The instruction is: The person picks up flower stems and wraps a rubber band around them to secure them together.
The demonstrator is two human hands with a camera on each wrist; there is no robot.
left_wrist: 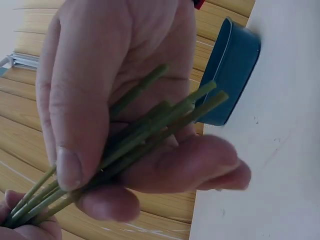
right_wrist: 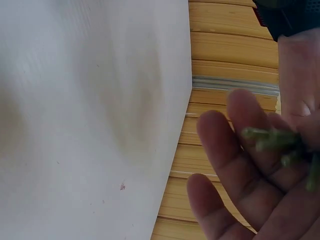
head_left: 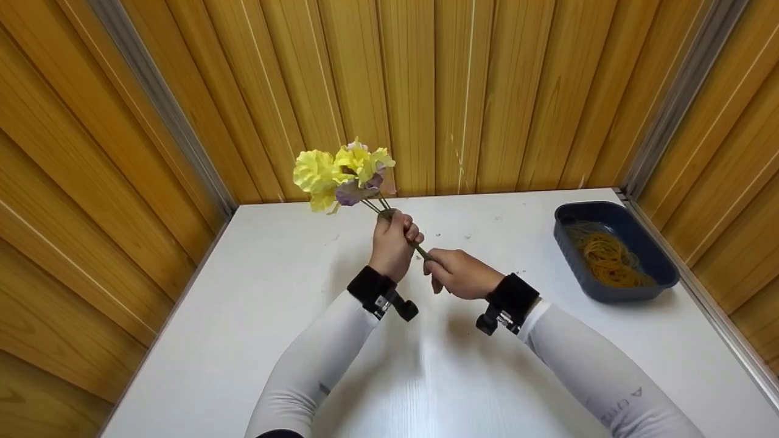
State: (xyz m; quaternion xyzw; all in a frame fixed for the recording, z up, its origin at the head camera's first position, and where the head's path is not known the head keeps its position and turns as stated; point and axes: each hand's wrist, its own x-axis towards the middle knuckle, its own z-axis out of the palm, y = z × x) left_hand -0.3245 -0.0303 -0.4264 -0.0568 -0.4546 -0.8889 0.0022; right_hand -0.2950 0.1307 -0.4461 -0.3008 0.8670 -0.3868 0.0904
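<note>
The flower bunch (head_left: pixel 344 173) runs on a slant, blooms up and away from you toward the wooden wall (head_left: pixel 438 91), cut ends down and toward your right; its long axis tilts from upper left to lower right in the head view; it hangs in the air above the white table (head_left: pixel 274 292), near the far edge, touching nothing but your hands. The blooms are mostly pale yellow and ruffled, with some purple petals tucked beneath them; the green stems (left_wrist: pixel 145 135) are thin, straight and gathered close together, several side by side, their blunt ends uneven in length.

Your left hand (head_left: pixel 394 243) is wrapped round the stems just below the blooms, thumb across them and fingers curled behind, as the left wrist view shows; your right hand (head_left: pixel 462 274) sits lower, just beside the left, with its fingers bent about the stem ends; the right wrist view is blurred, so you cannot tell how firmly it pinches them. Well apart, at your right by the wall corner, a dark blue tray (head_left: pixel 663 267) holds a heap of rubber bands (head_left: pixel 608 255).
</note>
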